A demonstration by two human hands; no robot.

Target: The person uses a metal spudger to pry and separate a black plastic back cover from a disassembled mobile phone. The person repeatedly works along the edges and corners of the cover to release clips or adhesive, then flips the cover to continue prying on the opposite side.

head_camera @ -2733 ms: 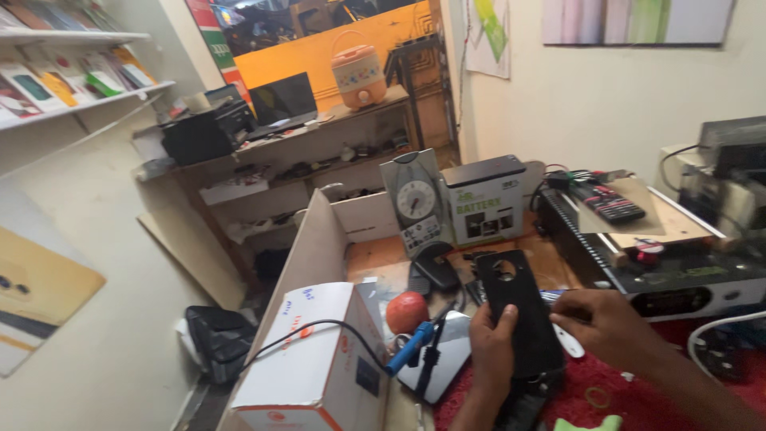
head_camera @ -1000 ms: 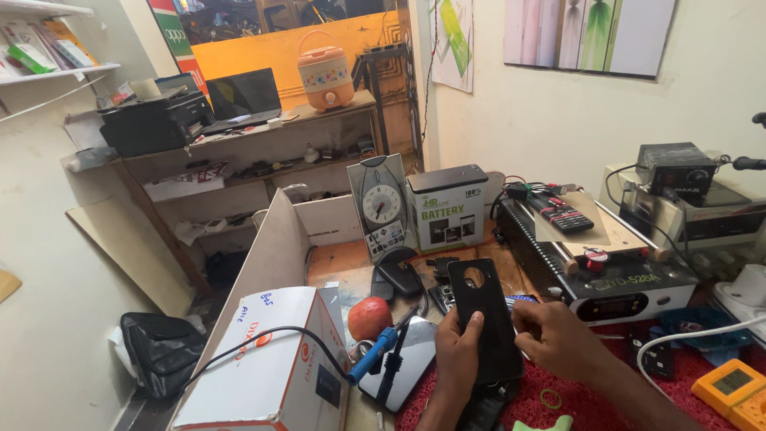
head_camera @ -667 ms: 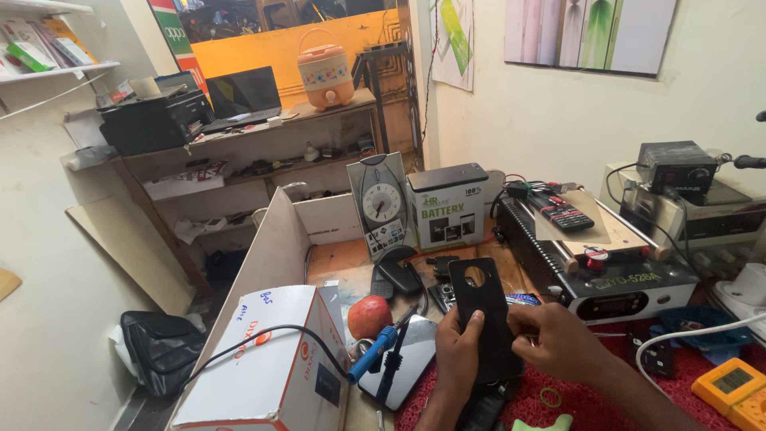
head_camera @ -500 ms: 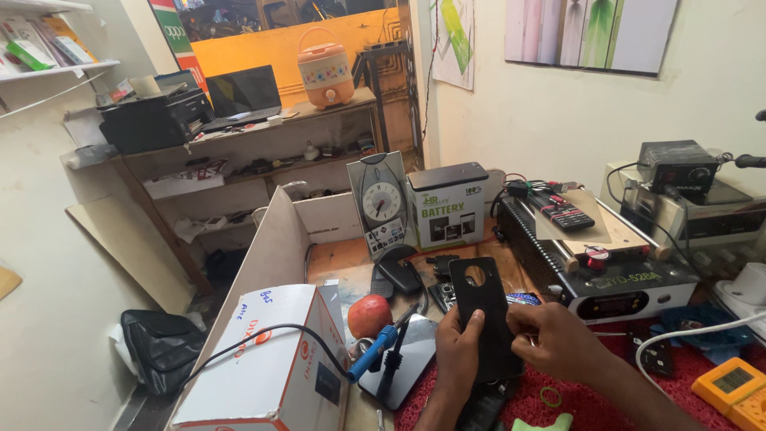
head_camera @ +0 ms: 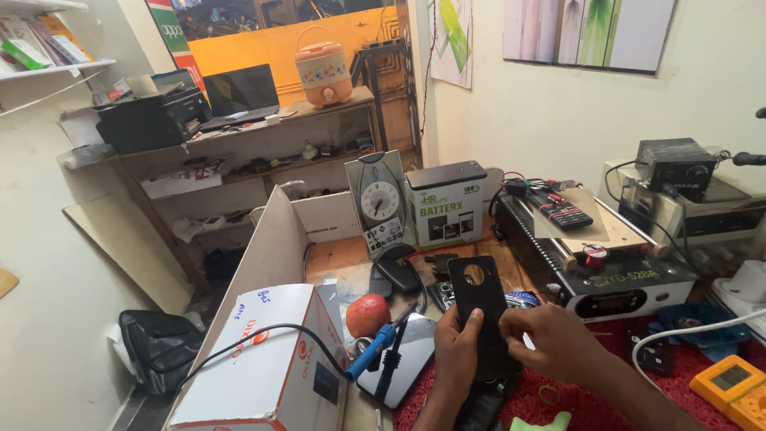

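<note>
A black phone back cover (head_camera: 479,307) with a round camera hole stands upright over the workbench. My left hand (head_camera: 453,357) grips its lower left edge, thumb laid on its face. My right hand (head_camera: 549,342) pinches its right edge at mid-height. Below the cover a dark phone body (head_camera: 482,405) lies partly hidden on the red mat (head_camera: 574,399).
A blue-handled soldering iron (head_camera: 375,353) rests by a silver device (head_camera: 399,361) and a red round fruit (head_camera: 367,315). A white cardboard box (head_camera: 263,363) stands left, a clock (head_camera: 378,203) and battery box (head_camera: 445,204) behind, a heating machine (head_camera: 606,263) right, a yellow meter (head_camera: 730,385) at far right.
Since 2.7 s ago the view swung right and steadied. Both hands keep holding the black cover in much the same place over the last second.
</note>
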